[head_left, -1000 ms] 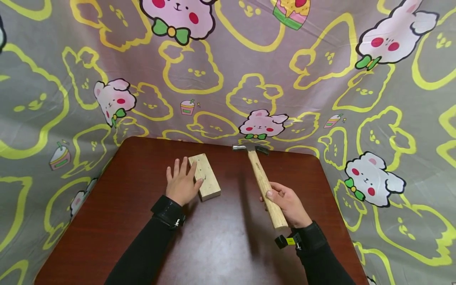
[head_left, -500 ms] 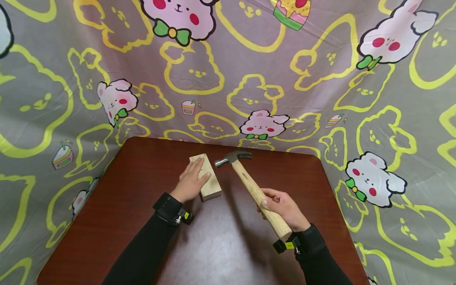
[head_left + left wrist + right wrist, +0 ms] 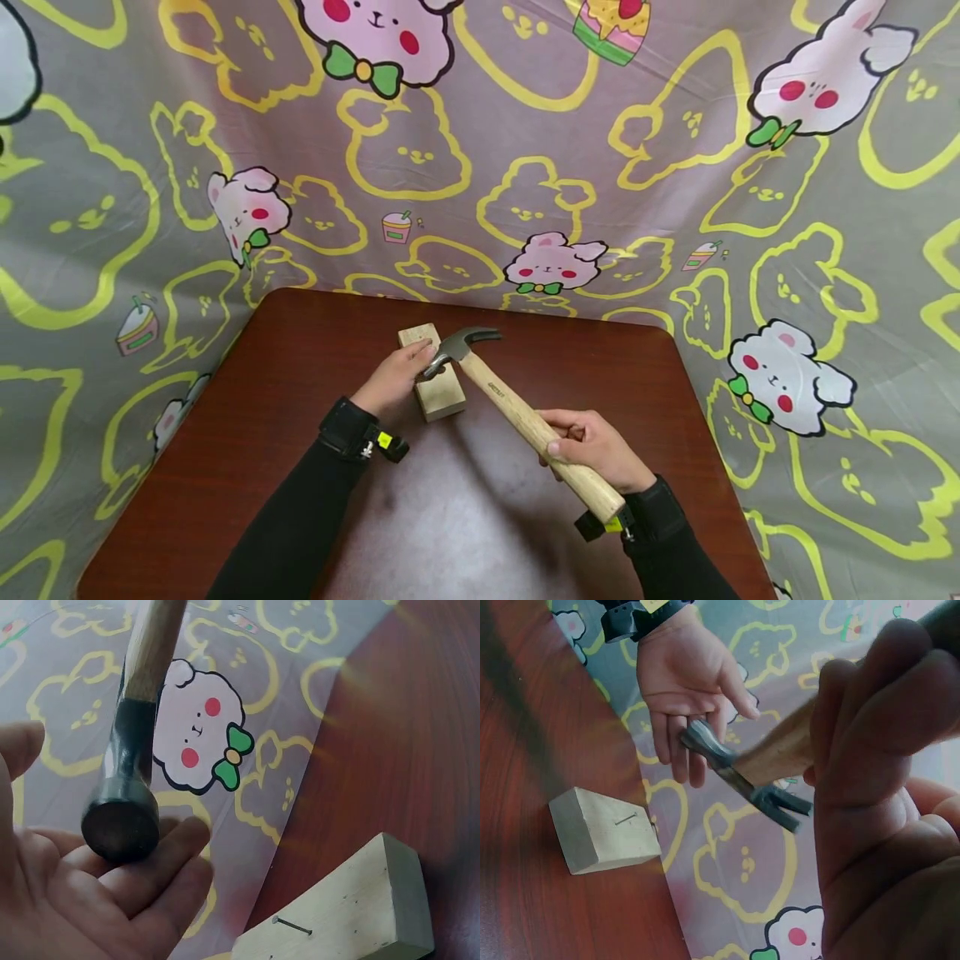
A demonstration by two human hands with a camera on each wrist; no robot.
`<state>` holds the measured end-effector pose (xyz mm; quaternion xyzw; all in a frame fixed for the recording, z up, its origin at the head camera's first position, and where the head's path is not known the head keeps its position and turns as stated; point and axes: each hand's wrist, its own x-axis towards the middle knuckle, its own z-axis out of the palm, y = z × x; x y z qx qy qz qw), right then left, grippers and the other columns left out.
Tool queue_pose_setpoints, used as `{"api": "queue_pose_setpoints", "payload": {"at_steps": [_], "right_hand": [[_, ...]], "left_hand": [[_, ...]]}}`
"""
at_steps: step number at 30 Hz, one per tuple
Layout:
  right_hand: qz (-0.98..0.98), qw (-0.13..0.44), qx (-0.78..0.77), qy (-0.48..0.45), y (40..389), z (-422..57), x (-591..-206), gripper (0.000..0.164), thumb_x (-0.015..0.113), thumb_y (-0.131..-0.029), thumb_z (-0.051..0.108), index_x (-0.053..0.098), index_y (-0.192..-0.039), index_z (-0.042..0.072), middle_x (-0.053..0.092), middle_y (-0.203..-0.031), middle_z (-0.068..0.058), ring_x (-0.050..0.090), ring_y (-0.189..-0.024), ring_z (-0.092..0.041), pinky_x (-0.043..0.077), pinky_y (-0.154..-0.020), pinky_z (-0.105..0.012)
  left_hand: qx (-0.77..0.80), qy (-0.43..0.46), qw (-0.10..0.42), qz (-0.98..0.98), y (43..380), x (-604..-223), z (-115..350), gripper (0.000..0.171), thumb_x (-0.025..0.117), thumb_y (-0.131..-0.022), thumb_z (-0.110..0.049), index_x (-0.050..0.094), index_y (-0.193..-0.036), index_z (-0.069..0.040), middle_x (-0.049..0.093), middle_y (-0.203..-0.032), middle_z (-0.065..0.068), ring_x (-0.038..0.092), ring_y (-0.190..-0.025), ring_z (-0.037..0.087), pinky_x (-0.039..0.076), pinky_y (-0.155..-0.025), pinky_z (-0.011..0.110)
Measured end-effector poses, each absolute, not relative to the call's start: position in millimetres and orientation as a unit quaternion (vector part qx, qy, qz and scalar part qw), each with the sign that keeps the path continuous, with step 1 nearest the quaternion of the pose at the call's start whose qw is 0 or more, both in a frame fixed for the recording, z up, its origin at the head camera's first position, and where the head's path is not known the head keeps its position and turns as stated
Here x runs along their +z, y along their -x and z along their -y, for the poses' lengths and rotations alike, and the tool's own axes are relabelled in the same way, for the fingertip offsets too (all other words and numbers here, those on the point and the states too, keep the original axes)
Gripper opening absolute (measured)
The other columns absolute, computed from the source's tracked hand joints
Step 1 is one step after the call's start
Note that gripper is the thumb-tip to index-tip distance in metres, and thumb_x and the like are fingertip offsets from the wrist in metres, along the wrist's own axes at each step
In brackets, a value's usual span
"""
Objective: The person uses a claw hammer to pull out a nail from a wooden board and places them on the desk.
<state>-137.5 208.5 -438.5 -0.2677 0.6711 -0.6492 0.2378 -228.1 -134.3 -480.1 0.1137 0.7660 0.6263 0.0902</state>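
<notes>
My right hand (image 3: 596,450) grips the wooden handle of a claw hammer (image 3: 513,408), whose metal head is raised over a pale wooden block (image 3: 444,395). Beside the hammer head is my left hand (image 3: 393,379); in the right wrist view its palm shows, the fingers fairly straight. The striking face lies against or just in front of those fingers; contact is hard to tell. In the left wrist view a nail (image 3: 292,926) stands slanted in the block, among small dark marks. The head view has part of the block hidden behind the left hand and hammer.
The block lies on a reddish-brown table (image 3: 315,333) with rounded far corners. Behind and at both sides hangs a grey cloth (image 3: 637,208) printed with cartoon rabbits and yellow outlines. Each wrist carries a dark strap with a small camera.
The hammer has swung leftward and down, from right of the block to over it. My left hand moved onto the block, then drew back and turned its palm towards the hammer head.
</notes>
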Motion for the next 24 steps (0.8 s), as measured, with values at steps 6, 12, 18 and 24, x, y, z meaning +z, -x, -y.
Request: {"api": "queue_pose_setpoints", "payload": {"at_steps": [6,12,18,24], "right_hand": [[-0.669,0.260,-0.635,0.285,137.1,-205.1,-437.3,0.045,0.058,-0.094,0.006,0.052,-0.138,0.000,0.065,-0.098,-0.023,0.066,-0.074,-0.023,0.055,-0.057,-0.034],[-0.648,0.292,-0.634,0.305,136.6,-204.2,-439.9,0.045,0.060,-0.092,0.005,0.054,-0.136,0.000,0.063,-0.099,-0.027,0.067,-0.075,-0.021,0.055,-0.056,-0.031],[-0.644,0.302,-0.641,0.291,138.8,-206.9,-442.4,0.043,0.057,-0.095,0.005,0.053,-0.138,0.001,0.063,-0.105,-0.025,0.067,-0.080,-0.026,0.054,-0.059,-0.030],[-0.565,0.321,-0.713,0.264,138.3,-209.8,-439.9,0.040,0.040,-0.105,0.010,0.044,-0.142,-0.003,0.064,-0.106,-0.022,0.066,-0.079,-0.022,0.054,-0.063,-0.029]], "left_hand": [[0.683,-0.129,0.103,-0.712,230.0,-484.2,136.3,0.053,0.042,-0.105,-0.036,0.057,-0.125,0.010,0.069,-0.101,0.016,0.066,-0.093,0.027,0.051,-0.082,0.035],[0.678,-0.121,0.123,-0.715,231.2,-485.4,136.1,0.047,0.055,-0.100,-0.031,0.061,-0.119,0.012,0.070,-0.091,0.007,0.065,-0.076,0.015,0.054,-0.068,0.029],[0.694,-0.112,0.137,-0.698,228.9,-486.2,137.0,0.041,0.059,-0.099,-0.022,0.058,-0.122,0.011,0.065,-0.080,0.008,0.065,-0.066,0.024,0.051,-0.054,0.026],[0.713,-0.088,0.107,-0.687,227.7,-488.2,141.2,0.043,0.058,-0.099,-0.025,0.058,-0.127,0.008,0.065,-0.081,0.009,0.061,-0.059,0.018,0.050,-0.051,0.025]]}}
